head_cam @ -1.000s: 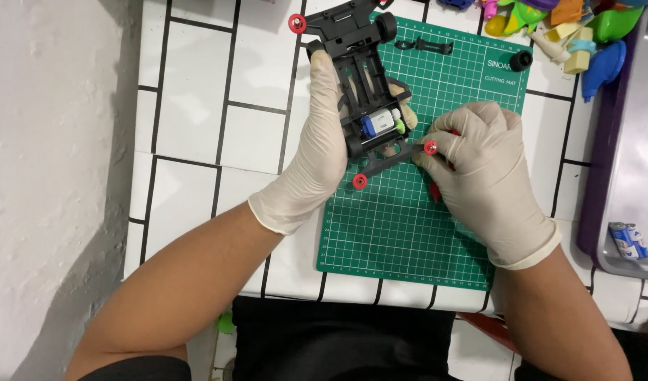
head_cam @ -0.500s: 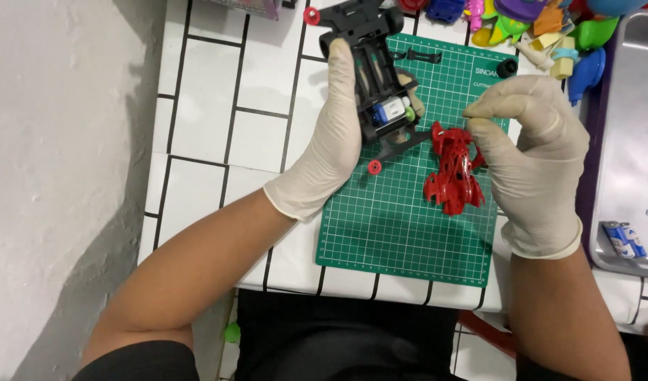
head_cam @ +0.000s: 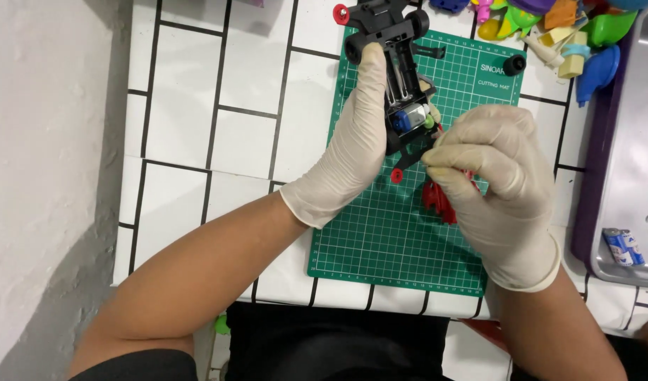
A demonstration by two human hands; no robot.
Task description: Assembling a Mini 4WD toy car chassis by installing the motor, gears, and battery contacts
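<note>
So I'm working over the green cutting mat (head_cam: 401, 240), whose near half is mostly bare gridded rubber, while the far right corner of the tiled desk (head_cam: 218, 141) is crowded with coloured plastic bits (head_cam: 549, 28). My left hand (head_cam: 345, 152), in a thin latex glove, wraps around the black toy car chassis (head_cam: 398, 63) near the mat's far edge. My right hand (head_cam: 493, 169) pinches the glossy red body shell (head_cam: 440, 201) just beside it.
</note>
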